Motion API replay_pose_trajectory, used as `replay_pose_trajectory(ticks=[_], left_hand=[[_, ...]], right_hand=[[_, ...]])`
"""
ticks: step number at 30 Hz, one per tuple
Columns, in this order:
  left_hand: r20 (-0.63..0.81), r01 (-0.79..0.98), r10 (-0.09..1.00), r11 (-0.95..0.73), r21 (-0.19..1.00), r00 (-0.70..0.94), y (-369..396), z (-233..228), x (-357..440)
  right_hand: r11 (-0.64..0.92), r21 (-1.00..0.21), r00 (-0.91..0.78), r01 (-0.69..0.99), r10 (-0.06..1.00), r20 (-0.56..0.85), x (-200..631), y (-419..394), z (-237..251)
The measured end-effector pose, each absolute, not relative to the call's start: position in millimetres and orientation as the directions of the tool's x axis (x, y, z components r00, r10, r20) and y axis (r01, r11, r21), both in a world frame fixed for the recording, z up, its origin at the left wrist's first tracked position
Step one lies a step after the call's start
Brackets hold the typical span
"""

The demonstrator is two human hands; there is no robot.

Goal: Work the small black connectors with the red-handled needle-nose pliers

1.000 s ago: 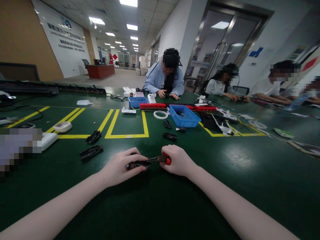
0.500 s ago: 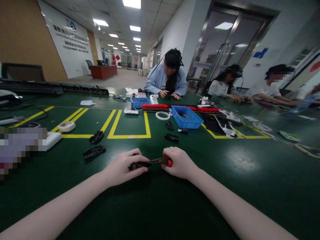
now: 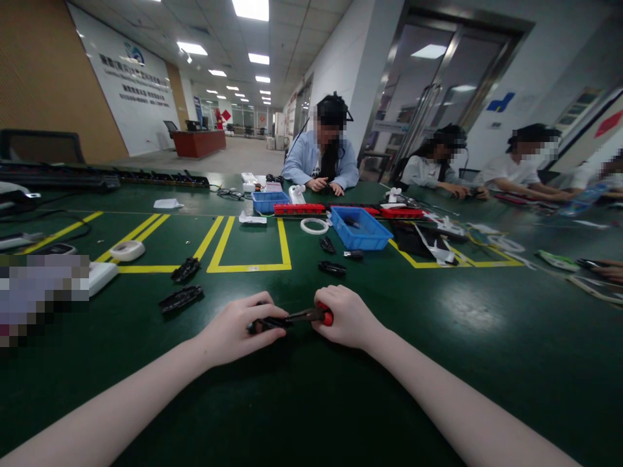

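Observation:
My left hand (image 3: 248, 324) is closed around a small black plastic part (image 3: 269, 323), pinching it between thumb and fingers just above the green table. Wrapped round the red handles of a pair of needle-nose pliers (image 3: 307, 315) is my right hand (image 3: 344, 318). The pliers' jaws point left and meet the right end of the black part; whether they grip it cannot be made out. Two black plastic shells (image 3: 181, 298) lie left of my left hand. More small black pieces (image 3: 332, 267) lie beyond my hands.
A blue bin (image 3: 363, 230) stands past the black pieces, with a white ring (image 3: 314, 226) beside it and red strips (image 3: 299, 209) behind. On the left are a tape roll (image 3: 127, 250) and a white box (image 3: 103, 277). Co-workers sit across the table and at the right.
The whole view has shifted slightly. My hands keep the same hold on the black part and pliers. A co-worker's hand now shows at the right edge.

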State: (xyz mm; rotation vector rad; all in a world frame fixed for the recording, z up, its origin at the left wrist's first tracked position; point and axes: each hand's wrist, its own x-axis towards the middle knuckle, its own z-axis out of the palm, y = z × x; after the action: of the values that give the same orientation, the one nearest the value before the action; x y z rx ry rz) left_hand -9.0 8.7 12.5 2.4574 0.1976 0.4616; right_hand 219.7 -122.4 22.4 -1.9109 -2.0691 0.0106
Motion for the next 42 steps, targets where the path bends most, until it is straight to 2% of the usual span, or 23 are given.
replay_pose_trajectory(ticks=[27,42], left_hand=[[0.236,0.062,0.252,-0.795,0.604,0.938,8.1,14.8,-10.0],[0.283,0.051,0.249,-0.828,0.559,0.926,7.7,8.5,-11.8]], right_hand=[[0.105,-0.239,-0.048,0.965,0.971,0.235,218.1,-123.6,23.5],[0.104,-0.262,-0.042,0.960,0.972,0.232,219.0,-122.9,24.0]])
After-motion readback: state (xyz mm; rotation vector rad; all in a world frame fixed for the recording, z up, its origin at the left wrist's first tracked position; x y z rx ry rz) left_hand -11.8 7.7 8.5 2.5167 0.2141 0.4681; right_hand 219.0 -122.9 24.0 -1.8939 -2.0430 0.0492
